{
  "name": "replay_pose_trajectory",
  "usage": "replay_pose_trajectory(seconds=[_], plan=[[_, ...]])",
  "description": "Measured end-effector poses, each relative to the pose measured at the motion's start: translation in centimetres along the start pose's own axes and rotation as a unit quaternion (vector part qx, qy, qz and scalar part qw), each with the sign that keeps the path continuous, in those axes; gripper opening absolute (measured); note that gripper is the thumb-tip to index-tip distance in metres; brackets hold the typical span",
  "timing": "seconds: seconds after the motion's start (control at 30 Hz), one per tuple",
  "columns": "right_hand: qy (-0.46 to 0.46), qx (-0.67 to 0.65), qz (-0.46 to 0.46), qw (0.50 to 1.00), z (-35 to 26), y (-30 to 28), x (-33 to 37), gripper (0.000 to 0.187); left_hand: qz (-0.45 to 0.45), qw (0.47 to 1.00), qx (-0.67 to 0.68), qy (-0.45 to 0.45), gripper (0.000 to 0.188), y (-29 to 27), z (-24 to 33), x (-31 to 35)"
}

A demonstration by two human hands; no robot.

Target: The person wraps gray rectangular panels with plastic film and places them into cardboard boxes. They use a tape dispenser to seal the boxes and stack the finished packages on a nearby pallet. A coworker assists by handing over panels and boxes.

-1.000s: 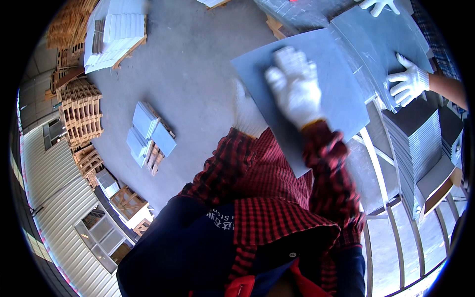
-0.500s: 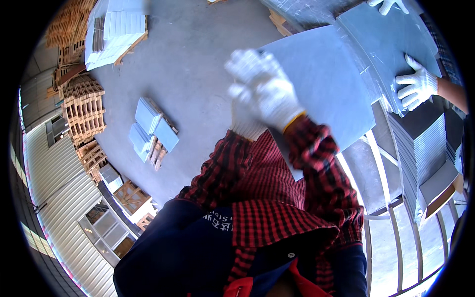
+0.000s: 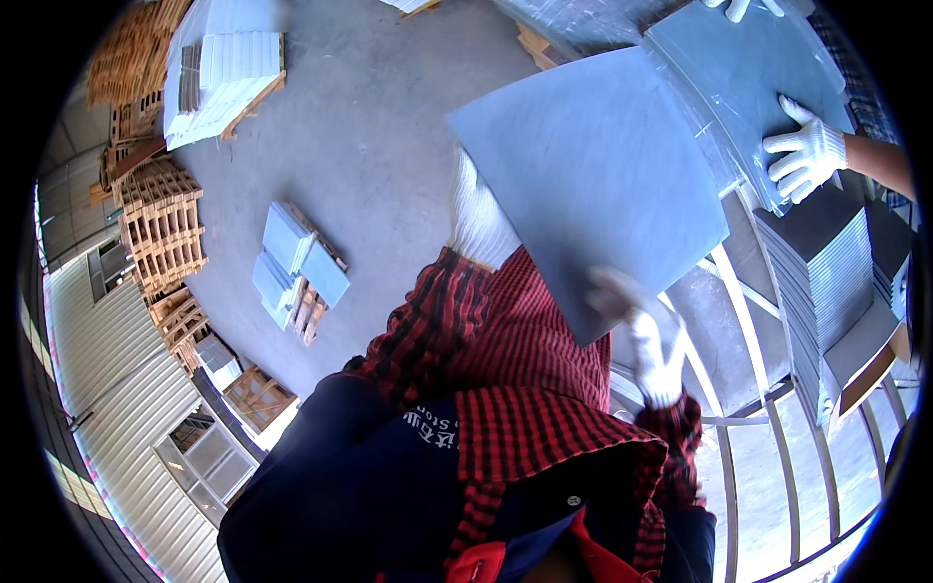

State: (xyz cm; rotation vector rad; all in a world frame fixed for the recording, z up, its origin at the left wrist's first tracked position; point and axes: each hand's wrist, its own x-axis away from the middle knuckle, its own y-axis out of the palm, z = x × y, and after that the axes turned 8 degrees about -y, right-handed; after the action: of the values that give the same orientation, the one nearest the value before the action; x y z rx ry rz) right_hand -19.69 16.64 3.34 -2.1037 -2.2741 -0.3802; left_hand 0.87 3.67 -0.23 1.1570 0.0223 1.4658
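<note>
Grey tile [image 3: 593, 185], one, held by two gloved hands.

Large square grey tile [image 3: 593, 185], flat and matte, plain face up, corners pointing outward like a diamond. Held tilted above the concrete floor, gripped from beneath at its left edge and at its lower corner. Upper right corner close to a second grey slab wrapped in clear film.
</note>
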Motion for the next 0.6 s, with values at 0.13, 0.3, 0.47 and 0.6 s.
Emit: replay_pose_trajectory(seconds=[0.13, 0.3, 0.47, 0.6], plan=[[0.139, 0.252, 0.193, 0.938, 5.5, -3.9, 10.0, 0.040, 0.017, 0.998, 0.052, -0.029, 0.072, -0.5, -0.1, 0.0], [0.014, 0.479, 0.230, 0.847, 9.4, -3.7, 8.4, 0.082, 0.005, 0.997, 0.066, -0.039, 0.067, -0.1, 0.1, 0.2], [-0.225, 0.434, 0.243, 0.838, 12.1, -7.0, -1.3, 0.061, -0.077, 0.996, 0.037, -0.039, 0.072, 4.8, 1.0, 1.7], [-0.131, 0.263, 0.199, 0.935, 9.1, -9.1, -2.5, 0.050, -0.150, 0.988, -0.018, -0.019, 0.074, 8.0, 1.8, 0.3]])
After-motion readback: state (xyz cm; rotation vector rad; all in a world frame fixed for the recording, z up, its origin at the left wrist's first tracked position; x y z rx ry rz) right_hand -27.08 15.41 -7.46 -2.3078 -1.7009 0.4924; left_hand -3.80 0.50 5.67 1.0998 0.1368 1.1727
